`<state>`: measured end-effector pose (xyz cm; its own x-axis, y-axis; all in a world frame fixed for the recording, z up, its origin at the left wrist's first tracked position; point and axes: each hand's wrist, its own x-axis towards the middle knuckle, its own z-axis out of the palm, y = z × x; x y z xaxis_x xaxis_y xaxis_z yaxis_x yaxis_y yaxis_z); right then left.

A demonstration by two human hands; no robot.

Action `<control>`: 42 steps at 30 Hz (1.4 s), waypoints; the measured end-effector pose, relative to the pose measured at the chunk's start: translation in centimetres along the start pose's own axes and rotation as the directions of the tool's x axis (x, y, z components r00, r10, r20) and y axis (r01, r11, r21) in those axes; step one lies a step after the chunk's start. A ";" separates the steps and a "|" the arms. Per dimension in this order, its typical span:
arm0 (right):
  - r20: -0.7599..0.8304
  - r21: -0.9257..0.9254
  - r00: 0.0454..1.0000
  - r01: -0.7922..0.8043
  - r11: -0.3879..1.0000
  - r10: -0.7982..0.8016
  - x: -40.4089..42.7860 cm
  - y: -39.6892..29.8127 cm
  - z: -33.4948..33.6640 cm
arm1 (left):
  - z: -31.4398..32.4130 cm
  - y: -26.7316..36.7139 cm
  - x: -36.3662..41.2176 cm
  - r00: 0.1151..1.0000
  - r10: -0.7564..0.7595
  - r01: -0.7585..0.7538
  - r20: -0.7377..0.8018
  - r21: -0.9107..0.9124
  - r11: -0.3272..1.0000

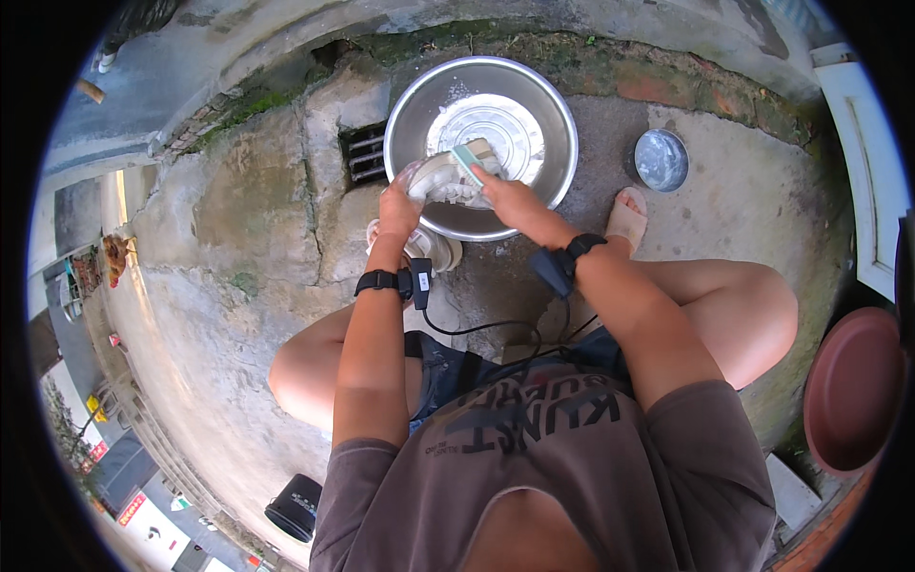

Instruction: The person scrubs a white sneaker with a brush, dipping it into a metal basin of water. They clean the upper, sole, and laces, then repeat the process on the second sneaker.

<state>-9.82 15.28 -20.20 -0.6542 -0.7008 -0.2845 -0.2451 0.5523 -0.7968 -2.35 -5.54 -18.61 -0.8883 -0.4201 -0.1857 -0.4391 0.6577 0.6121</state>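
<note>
My left hand [402, 204] grips one end of a wet, whitish shoe [436, 176], held over the near left part of a large metal basin [565, 164]. In my right hand [509, 200] is a scrubbing brush [466, 161] with a light green back, lying against the shoe's upper. Pale, cloudy liquid or suds show on the basin's bottom. Another light-coloured shoe [432, 247] rests by the basin's near left rim, beside my foot, partly hidden by my left arm.
A small metal bowl [661, 161] with whitish contents stands on the concrete to the right. A floor drain grate [367, 154] lies left of the basin. Further off are a black bucket [294, 506], a reddish-brown plastic basin [851, 393] and a chicken [115, 259].
</note>
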 end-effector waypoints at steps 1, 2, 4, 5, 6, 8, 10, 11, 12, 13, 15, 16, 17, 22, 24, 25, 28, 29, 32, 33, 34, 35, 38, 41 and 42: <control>-0.073 0.015 0.996 -0.051 0.999 0.052 0.2 0.2 0.1 | 0.0 0.0 0.2 1.000 0.023 -0.023 -0.003 0.008 1.000; -0.110 -0.026 0.994 -0.029 0.999 0.026 0.2 0.1 0.5 | -0.1 -0.1 0.4 0.995 0.101 -0.102 -0.022 -0.005 0.995; -0.018 0.119 0.999 0.039 0.992 -0.037 0.2 -0.3 1.4 | -0.4 -0.3 0.9 0.999 0.045 -0.045 -0.009 0.001 0.999; -0.024 0.179 0.997 0.081 0.980 -0.078 0.2 -0.5 1.8 | -0.6 -0.4 1.4 0.998 0.054 -0.055 -0.026 -0.015 0.998; 0.022 0.181 0.985 0.164 0.970 -0.171 0.3 -0.6 2.0 | -0.8 -0.4 1.6 0.999 -0.038 0.038 0.013 0.014 0.999; 0.062 0.142 0.982 0.169 0.975 -0.179 0.6 -0.5 2.2 | -0.9 -0.5 2.1 0.999 -0.037 0.035 0.014 0.113 0.993; 0.104 0.127 0.979 0.160 0.979 -0.173 1.1 -0.1 1.9 | -0.8 -0.5 2.2 1.000 -0.023 0.020 0.018 0.124 0.992; 0.004 0.101 0.994 0.106 0.989 -0.107 1.2 0.0 1.7 | -0.6 -0.5 2.2 1.000 0.007 -0.006 -0.010 0.091 0.996; -0.065 0.118 0.996 0.074 0.990 -0.066 1.5 0.2 1.5 | -0.5 -0.5 2.1 0.999 0.029 -0.028 -0.020 0.057 0.998; -0.108 0.136 0.994 -0.018 0.991 0.033 1.7 0.4 1.2 | -0.4 -0.6 2.0 0.999 0.043 -0.042 -0.027 0.028 0.999; -0.082 0.170 0.997 0.018 0.985 -0.004 1.7 0.3 1.2 | -0.1 -0.7 1.9 0.995 0.100 -0.099 -0.022 0.042 0.994; -0.011 0.190 1.000 0.000 0.982 0.002 1.5 -0.1 1.7 | -0.1 -0.9 1.9 0.997 0.060 -0.060 -0.037 0.013 0.998; 0.027 0.202 0.999 -0.033 0.979 0.029 1.5 -0.1 1.8 | 0.0 -1.0 1.7 0.997 0.068 -0.069 -0.041 -0.034 0.997; 0.079 0.167 0.971 0.209 0.964 -0.225 1.2 -0.3 2.5 | 0.1 -1.4 1.5 0.999 -0.038 0.036 -0.032 -0.033 0.999; 0.023 0.169 1.000 -0.006 0.986 0.002 1.4 -0.1 2.1 | 0.2 -1.3 1.5 0.997 0.056 -0.056 -0.061 -0.005 0.998; -0.081 0.178 0.994 -0.056 0.983 0.072 1.7 0.0 1.7 | 0.2 -1.3 1.5 0.999 0.023 -0.023 -0.038 0.000 1.000; -0.058 0.142 0.997 0.049 0.989 -0.041 1.6 -0.5 1.4 | 0.1 -1.4 1.6 0.995 0.094 -0.095 -0.042 -0.030 0.995; -0.031 0.118 0.999 -0.007 0.993 0.010 1.7 -0.5 1.2 | 0.1 -1.5 1.6 0.996 0.058 -0.058 -0.066 -0.009 0.998; -0.060 0.163 0.970 0.242 0.957 -0.235 1.6 -1.1 1.6 | 0.0 -1.9 2.0 0.987 -0.158 0.160 -0.022 0.089 0.983; -0.071 0.200 0.935 0.353 0.914 -0.346 1.5 -1.3 1.9 | 0.1 -1.9 2.1 0.992 -0.122 0.122 -0.005 0.008 0.992; -0.009 0.124 0.984 0.176 0.977 -0.177 1.8 -1.0 1.7 | 0.1 -1.9 1.9 0.994 -0.108 0.108 0.005 0.029 0.994; 0.092 0.121 0.989 0.102 0.987 -0.113 1.7 -1.1 1.8 | 0.1 -1.8 2.0 0.999 -0.047 0.048 -0.019 0.039 0.998; -0.076 0.171 0.989 -0.110 0.979 0.124 2.2 -0.6 1.5 | 0.1 -1.0 1.4 0.999 0.012 -0.014 -0.051 -0.031 0.999; -0.096 0.172 0.993 -0.045 0.984 0.062 2.3 -0.7 1.7 | -0.1 -0.3 1.5 0.997 0.023 -0.027 -0.079 -0.056 0.998; -0.061 0.182 0.998 0.013 0.983 -0.002 2.2 -0.9 1.9 | -0.2 -0.3 1.4 0.998 -0.015 0.010 -0.057 -0.079 0.997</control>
<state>-9.65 12.41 -21.13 -0.6961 -0.6732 -0.2496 -0.1194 0.4513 -0.8844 -3.49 -6.44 -18.89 -0.8725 -0.4649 -0.1504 -0.4361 0.6020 0.6689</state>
